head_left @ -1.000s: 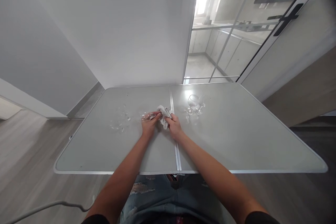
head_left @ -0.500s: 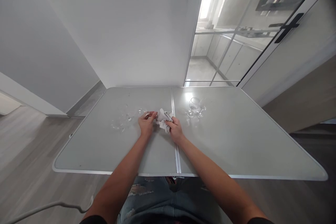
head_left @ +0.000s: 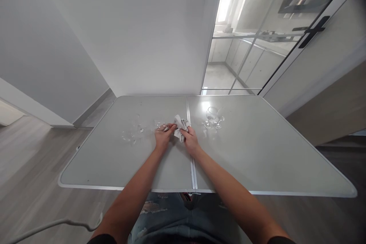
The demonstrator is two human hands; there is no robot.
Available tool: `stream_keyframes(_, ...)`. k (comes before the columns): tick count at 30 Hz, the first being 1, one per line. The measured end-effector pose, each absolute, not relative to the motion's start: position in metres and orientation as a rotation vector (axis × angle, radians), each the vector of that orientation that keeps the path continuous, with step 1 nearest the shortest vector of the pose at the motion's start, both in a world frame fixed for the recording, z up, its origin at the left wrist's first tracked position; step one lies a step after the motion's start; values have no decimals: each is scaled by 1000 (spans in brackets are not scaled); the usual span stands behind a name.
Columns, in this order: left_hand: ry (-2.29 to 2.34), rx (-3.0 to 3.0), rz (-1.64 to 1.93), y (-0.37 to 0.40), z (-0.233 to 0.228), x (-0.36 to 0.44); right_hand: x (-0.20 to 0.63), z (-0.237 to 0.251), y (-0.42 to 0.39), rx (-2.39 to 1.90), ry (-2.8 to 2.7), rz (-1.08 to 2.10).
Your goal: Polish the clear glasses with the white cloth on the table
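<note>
A: What does the left hand have?

B: A clear stemmed glass, lying over on its side just above the counter. The fingers are closed around it near the bowl, so it is clamped in that hand.

A: And the right hand?

B: It grips a crumpled pale cloth, fingers closed on the bunch. The cloth touches the glass where the 2 hands meet, right beside the seam that runs down the middle of the counter.

A: Whether the cloth goes inside the bowl?

B: I cannot tell; the glass is too transparent and small to read there.

A: What else stands on the counter?

B: To the right of the hands, 2 upright wine glasses stand close together, near the far edge. To the left, a cluster of more clear glasses sits apart from the hands; their number is hard to make out. Behind the counter is a white wall, with a glass sliding door on the right.
</note>
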State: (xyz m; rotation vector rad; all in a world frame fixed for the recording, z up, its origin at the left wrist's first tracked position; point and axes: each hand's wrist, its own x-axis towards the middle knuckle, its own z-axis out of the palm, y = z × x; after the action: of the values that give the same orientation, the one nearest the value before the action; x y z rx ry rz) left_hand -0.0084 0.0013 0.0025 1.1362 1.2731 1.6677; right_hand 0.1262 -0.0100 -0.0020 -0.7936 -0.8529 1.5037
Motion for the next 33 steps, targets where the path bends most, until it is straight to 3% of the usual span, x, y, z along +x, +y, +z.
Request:
stream_keyframes(16, 1326, 1044, 1783, 5, 2, -11, 129, -5, -9, -823, -964, 1580)
stream_keyframes(22, 1203, 1088, 1629, 2, 2, -6, 131, -1, -9, -800, -1228, 1239)
stream_keyframes(28, 1147, 894, 1737, 8, -6, -8, 138, 5, -11, -725, -1764, 767)
stream_keyframes(33, 998, 715, 1763, 13, -4, -9, 143, 5, -11, -627, -1914, 590)
